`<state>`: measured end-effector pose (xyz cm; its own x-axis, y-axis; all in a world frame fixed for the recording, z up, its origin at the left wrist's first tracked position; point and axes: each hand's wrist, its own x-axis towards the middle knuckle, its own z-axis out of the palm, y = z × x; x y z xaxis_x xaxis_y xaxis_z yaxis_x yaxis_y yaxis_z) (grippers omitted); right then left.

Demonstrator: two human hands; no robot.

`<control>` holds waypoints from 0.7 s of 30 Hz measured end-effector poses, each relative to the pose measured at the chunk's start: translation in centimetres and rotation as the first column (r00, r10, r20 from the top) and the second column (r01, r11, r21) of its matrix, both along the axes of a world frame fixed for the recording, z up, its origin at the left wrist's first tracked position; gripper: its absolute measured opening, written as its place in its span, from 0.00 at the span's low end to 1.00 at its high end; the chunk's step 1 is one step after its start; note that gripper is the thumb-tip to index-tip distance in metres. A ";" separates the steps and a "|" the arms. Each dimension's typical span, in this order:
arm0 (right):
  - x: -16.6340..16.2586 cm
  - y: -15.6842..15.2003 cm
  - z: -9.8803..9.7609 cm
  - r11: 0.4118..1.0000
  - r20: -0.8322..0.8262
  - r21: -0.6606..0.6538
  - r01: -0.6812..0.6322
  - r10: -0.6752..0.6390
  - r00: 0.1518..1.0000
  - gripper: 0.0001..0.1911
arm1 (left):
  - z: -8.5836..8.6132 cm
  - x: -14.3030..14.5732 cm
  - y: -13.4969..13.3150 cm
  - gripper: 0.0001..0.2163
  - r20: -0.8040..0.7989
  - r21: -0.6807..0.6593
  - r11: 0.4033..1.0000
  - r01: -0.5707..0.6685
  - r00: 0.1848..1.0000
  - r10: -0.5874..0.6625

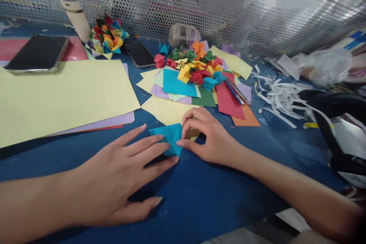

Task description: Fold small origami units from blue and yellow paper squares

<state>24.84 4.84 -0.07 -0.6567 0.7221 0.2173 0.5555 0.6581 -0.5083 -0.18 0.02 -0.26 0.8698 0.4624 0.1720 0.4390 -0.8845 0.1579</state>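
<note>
A small folded piece of blue paper (174, 134) lies on the dark blue tabletop between my hands. My left hand (126, 171) is open, fingers spread, with several fingertips resting on the paper's left and lower part. At its right edge, my right hand (207, 135) pinches the paper between thumb and fingers. Beyond them is a loose pile of cut paper, with a flat blue sheet (180, 83) on top. Small folded paper pieces (197, 65) in red, yellow, orange, green and blue are heaped on that pile.
Large yellow sheets (65, 99) cover the left, with a phone (38, 53) on them. Behind stand a white cylinder (76, 19), a folded-paper cluster (110, 36) and another phone (139, 54). Pens (237, 91) lie on the pile; shredded white strips (280, 97) are at right. A perforated metal panel (137, 0) closes the back.
</note>
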 end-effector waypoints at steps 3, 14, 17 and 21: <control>0.1 0.1 0.0 0.999 0.002 0.002 0.039 -0.039 0.999 0.11 | 0.0 0.0 0.0 0.24 -0.006 -0.013 1.000 0.016 1.000 -0.016; 0.5 0.3 -0.6 0.992 0.019 0.126 0.014 -0.016 1.000 0.16 | -0.2 -0.1 0.0 0.25 -0.052 0.007 1.000 0.018 0.999 -0.018; 0.9 -0.1 -0.4 0.987 0.044 0.159 -0.020 0.013 0.999 0.15 | -0.2 0.0 0.0 0.25 -0.066 0.083 0.996 0.032 0.997 -0.027; 1.2 -0.2 0.0 0.992 0.013 0.123 -0.005 0.004 1.000 0.14 | -0.1 0.1 -0.3 0.24 -0.012 0.124 0.992 0.011 1.000 -0.010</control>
<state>26.05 4.66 -0.07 -0.6633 0.6875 0.2956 0.5585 0.7177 -0.4159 -0.11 -0.30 -0.40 0.8768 0.4289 0.2173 0.4306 -0.9016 0.0417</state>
